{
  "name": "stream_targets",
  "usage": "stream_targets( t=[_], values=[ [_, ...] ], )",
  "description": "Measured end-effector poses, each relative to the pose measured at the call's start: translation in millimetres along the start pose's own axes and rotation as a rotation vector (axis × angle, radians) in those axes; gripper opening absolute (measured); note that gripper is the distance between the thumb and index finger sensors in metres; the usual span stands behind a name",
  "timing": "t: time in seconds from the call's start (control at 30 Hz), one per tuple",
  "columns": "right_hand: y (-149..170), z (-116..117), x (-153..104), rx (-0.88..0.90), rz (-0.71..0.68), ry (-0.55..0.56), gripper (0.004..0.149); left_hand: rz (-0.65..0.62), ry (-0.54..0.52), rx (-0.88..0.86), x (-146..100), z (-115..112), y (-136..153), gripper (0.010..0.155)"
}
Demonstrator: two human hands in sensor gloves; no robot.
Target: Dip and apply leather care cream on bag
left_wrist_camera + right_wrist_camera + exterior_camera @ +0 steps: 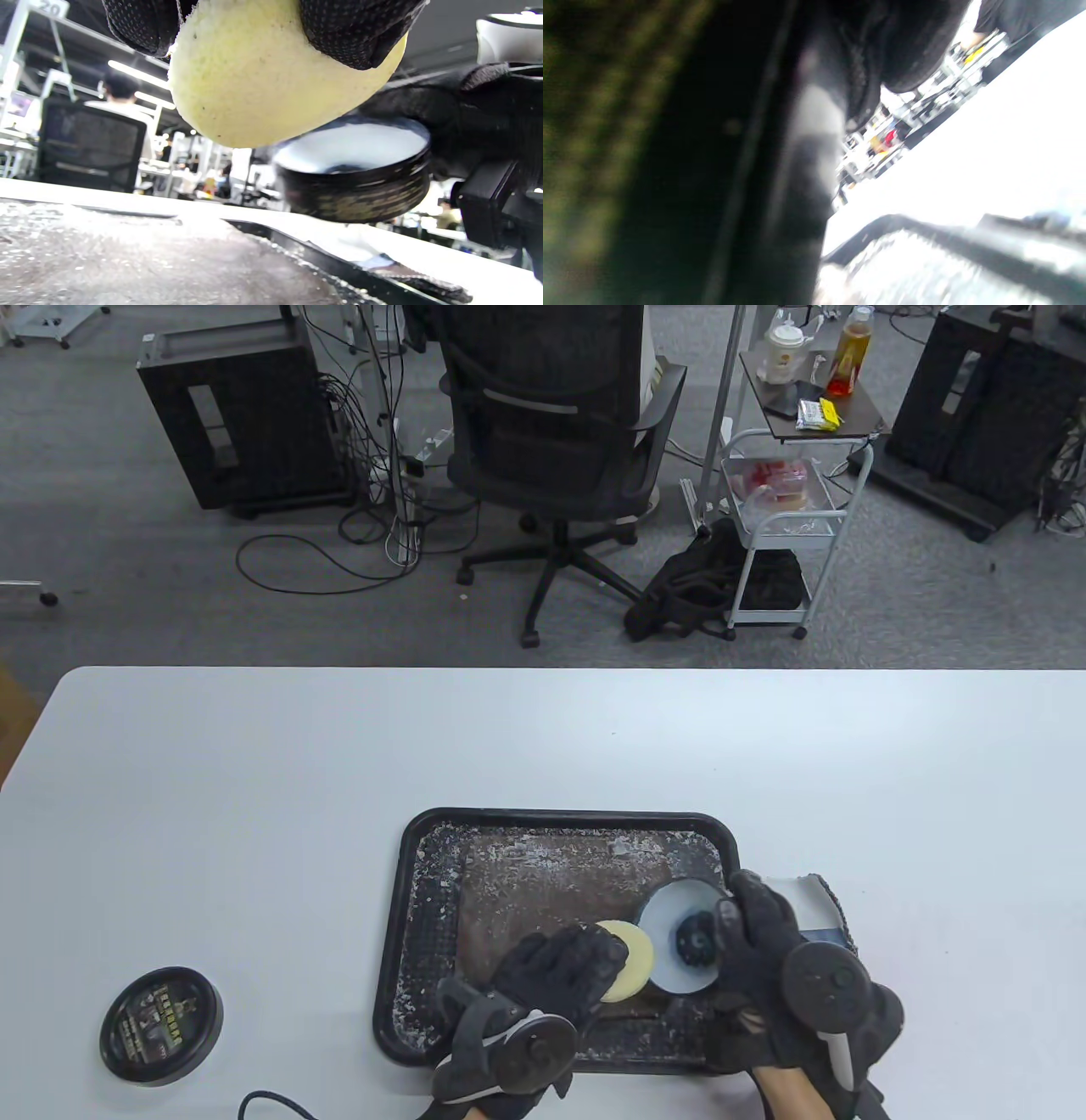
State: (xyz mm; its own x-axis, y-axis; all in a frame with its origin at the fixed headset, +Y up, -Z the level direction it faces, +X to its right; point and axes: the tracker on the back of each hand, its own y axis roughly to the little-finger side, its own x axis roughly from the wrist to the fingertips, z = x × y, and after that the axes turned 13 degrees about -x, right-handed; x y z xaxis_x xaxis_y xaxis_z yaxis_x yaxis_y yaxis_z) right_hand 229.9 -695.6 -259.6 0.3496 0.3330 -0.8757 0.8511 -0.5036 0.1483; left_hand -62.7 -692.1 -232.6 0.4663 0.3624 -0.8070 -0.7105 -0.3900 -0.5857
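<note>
Over the near right part of the crumb-flecked black rectangular tray (407, 899), the left hand (543, 976) grips a round pale-yellow sponge pad (629, 960) just beside the open round black tin of pale cream (679, 937), which the right hand (764, 959) grasps. A grey-and-white bag (810, 908) lies just off the tray's right edge, partly hidden behind that hand. The tin's round black lid (161, 1025) sits near the table's near left corner.
</note>
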Motion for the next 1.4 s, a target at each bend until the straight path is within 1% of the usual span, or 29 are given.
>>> stream_targets(
  t=[0.1,0.17,0.23,0.27,0.33,0.47,0.53,0.63,0.77,0.9,1.0,1.13,1.27,1.33,1.37,1.4],
  values=[
    [29,-20,13,-0.026,0.087,0.042,0.059,0.02,0.018,0.037,0,-1,4,0.058],
    [57,-36,23,-0.075,0.159,0.07,0.058,0.03,0.024,0.046,1,-2,5,0.058],
    [80,-47,29,-0.109,0.22,0.095,0.057,0.034,0.03,0.051,1,-3,5,0.058],
    [88,-50,31,-0.12,0.236,0.102,0.057,0.033,0.033,0.056,1,-3,5,0.059],
    [114,-57,36,-0.162,0.295,0.112,0.057,0.032,0.042,0.071,1,-4,4,0.059],
    [149,-58,39,-0.245,0.363,0.097,0.056,0.037,0.058,0.079,2,-7,5,0.059],
    [166,-55,41,-0.308,0.407,0.057,0.056,0.042,0.067,0.084,3,-8,6,0.059],
    [184,-52,41,-0.329,0.472,0.002,0.055,0.047,0.075,0.09,3,-9,7,0.059],
    [195,-48,40,-0.379,0.515,-0.061,0.054,0.051,0.095,0.1,3,-12,7,0.059],
    [197,-45,41,-0.435,0.55,-0.129,0.054,0.059,0.113,0.117,4,-16,8,0.059],
    [197,-43,42,-0.457,0.56,-0.147,0.053,0.066,0.115,0.125,4,-15,8,0.059],
    [201,-39,41,-0.505,0.601,-0.253,0.053,0.075,0.109,0.138,2,-14,9,0.059],
    [195,-39,40,-0.559,0.576,-0.244,0.057,0.074,0.095,0.149,1,-12,9,0.059],
    [184,-42,41,-0.609,0.527,-0.209,0.06,0.078,0.099,0.155,2,-13,9,0.059],
    [170,-45,41,-0.634,0.451,-0.153,0.063,0.082,0.103,0.16,2,-14,10,0.059],
    [161,-45,41,-0.63,0.402,-0.13,0.065,0.085,0.104,0.162,2,-14,11,0.059]
  ],
)
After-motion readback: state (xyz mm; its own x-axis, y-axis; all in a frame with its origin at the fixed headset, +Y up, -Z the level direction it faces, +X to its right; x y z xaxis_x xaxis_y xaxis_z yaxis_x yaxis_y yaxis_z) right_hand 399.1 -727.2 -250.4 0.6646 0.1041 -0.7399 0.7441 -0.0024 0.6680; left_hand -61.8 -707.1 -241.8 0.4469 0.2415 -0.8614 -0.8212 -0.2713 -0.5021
